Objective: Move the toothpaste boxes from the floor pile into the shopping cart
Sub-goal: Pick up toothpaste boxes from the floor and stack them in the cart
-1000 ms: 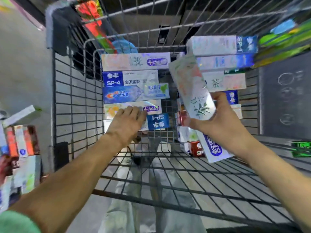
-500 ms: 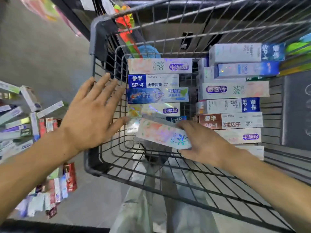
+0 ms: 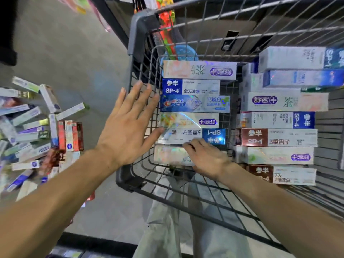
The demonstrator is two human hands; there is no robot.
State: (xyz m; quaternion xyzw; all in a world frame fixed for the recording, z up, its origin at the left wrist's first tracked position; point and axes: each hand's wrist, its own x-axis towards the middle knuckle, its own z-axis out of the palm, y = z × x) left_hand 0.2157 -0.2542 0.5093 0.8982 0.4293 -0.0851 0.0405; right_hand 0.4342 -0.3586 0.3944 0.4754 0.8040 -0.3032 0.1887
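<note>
Inside cart [image 3: 141, 112], six boxes left stack [image 3: 193, 108], seven right [image 3: 279, 116]

The person is wearing light grey-green trousers [image 3: 163, 216]; both forearms are showing bare, with no sleeve, watch or ring visible.

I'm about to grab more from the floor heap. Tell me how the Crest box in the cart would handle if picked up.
The Crest box looks like a long, flat-sided carton, so it probably stays stiff and won't roll. Its glossy, reflective face suggests it could slip in a loose grip. It lies wedged mid-row between neighbouring boxes, so lifting it may shift those.
</note>
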